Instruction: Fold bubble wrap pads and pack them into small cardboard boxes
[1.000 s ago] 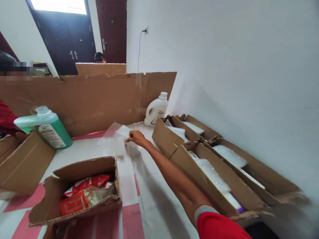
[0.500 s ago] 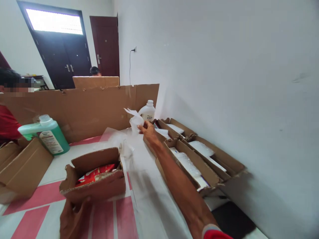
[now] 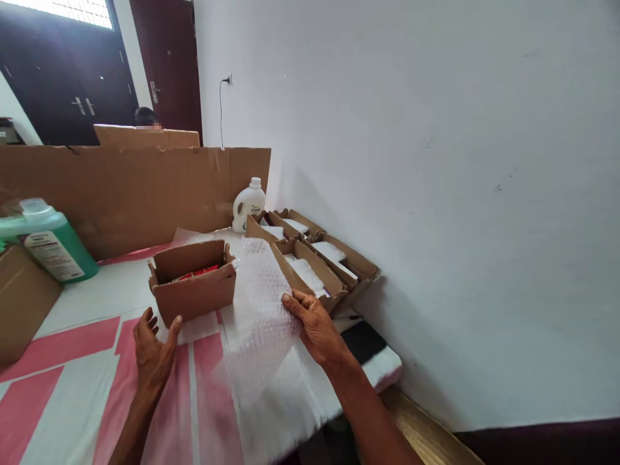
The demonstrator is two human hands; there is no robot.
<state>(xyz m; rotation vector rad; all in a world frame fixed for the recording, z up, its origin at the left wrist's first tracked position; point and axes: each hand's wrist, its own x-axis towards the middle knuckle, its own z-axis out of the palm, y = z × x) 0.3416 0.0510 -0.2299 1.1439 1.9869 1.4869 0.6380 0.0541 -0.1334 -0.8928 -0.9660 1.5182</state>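
Observation:
My right hand is closed on one edge of a clear sheet of bubble wrap, held above the pink-and-white table top. The sheet hangs down toward the table's near edge. My left hand is open, fingers spread, just in front of a small open cardboard box with red packets inside; it holds nothing.
Open cardboard boxes with bubble-wrapped items line the white wall at right. A white jug stands behind them, a green bottle at far left. A tall cardboard sheet walls off the table's back; a person's head shows beyond it.
My right hand has pulled the bubble wrap from the back of the table toward me. My left hand has come up in front of the small box. The camera has swung right.

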